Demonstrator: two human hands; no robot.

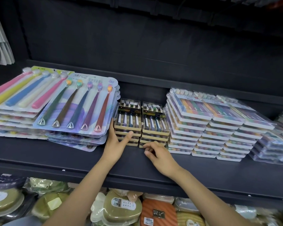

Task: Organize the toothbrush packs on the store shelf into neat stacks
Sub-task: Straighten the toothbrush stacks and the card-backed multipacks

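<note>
Two short stacks of black-and-gold toothbrush boxes stand side by side mid-shelf, the left stack [128, 118] and the right stack [154, 121]. My left hand [117, 142] lies against the left stack's front left corner, fingers straight along its side and thumb across its front. My right hand [157, 152] touches the bottom front of the right stack with curled fingertips. Left of them lie piles of large blister packs [75, 108] with five long coloured toothbrushes, and pastel ones [21, 93] behind. White-tray toothbrush packs [207, 128] stand in neat stacks on the right.
The dark shelf board [72, 157] runs in front of the stacks. More clear packs [274, 144] sit at the far right. Below the shelf lie bagged round cushions or mats [121, 207] in olive and orange. A dark back panel closes the shelf.
</note>
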